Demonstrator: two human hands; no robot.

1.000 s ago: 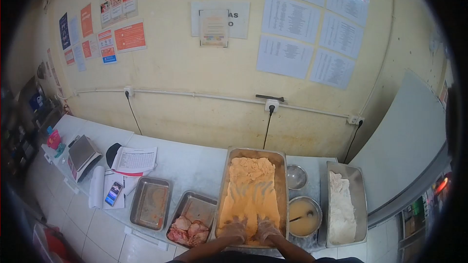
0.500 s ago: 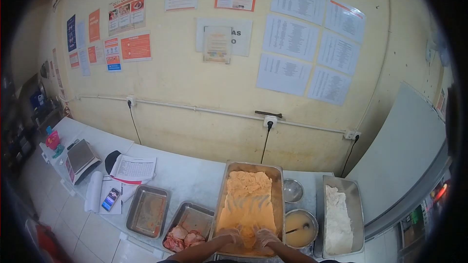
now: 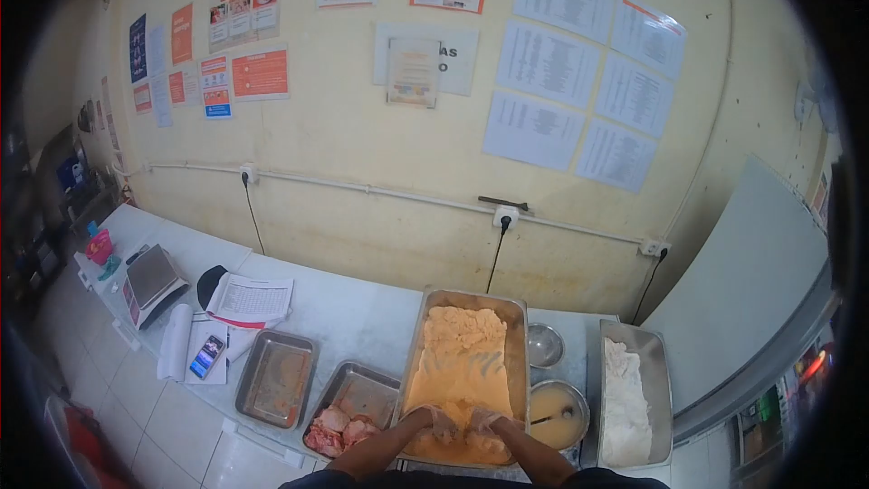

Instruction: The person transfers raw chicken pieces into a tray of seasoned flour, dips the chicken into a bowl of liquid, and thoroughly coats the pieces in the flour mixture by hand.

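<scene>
A large metal tray (image 3: pixel 520 344) holds orange seasoned flour (image 3: pixel 457 380), piled higher at the far end and marked with finger furrows across its middle. Down in the near end of this flour is my left hand (image 3: pixel 441 423), in a clear plastic glove. My right hand (image 3: pixel 486 420), gloved the same way, is in the flour a short gap to the right. The fingers of both hands point inward and are largely hidden by flour. Raw meat pieces (image 3: pixel 339 432) lie in a smaller metal tray (image 3: pixel 367 388) to the left of my left forearm.
Right of the flour tray are a bowl of cloudy yellowish liquid (image 3: pixel 552 430) with a ladle, a small metal bowl (image 3: pixel 545 344) and a deep pan of white flour (image 3: pixel 626 407). Leftward are a stained tray (image 3: pixel 276 380), a phone (image 3: pixel 207 356), papers (image 3: pixel 249 299) and a scale (image 3: pixel 154 281).
Both hands have drawn slightly closer together within the flour, and loose flour has shifted around them. The camera view has tilted down and shifted a little.
</scene>
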